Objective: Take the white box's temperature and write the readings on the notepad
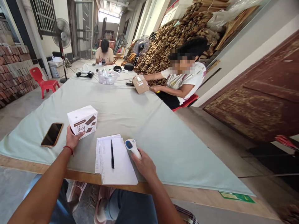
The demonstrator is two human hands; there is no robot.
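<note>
My left hand point(73, 138) is closed around the lower front of a white box point(82, 120) with brown bar pictures, which stands on the cloth-covered table point(163, 149). In my right hand point(145, 164) is a white and blue infrared thermometer point(133, 148), its small screen facing up. Between my hands lie sheets of paper point(123, 174), with a black pen point(112, 154) on top. A smartphone point(52, 134) in a brownish case rests left of the white box, screen dark.
At the table's right side a person point(187, 74) holds a cardboard box point(140, 84). Another person point(104, 54) sits at the far end with a small dark device. A clear plastic basin point(108, 77) holds bottles. A red chair point(43, 81) and a standing fan point(62, 34) are on the left.
</note>
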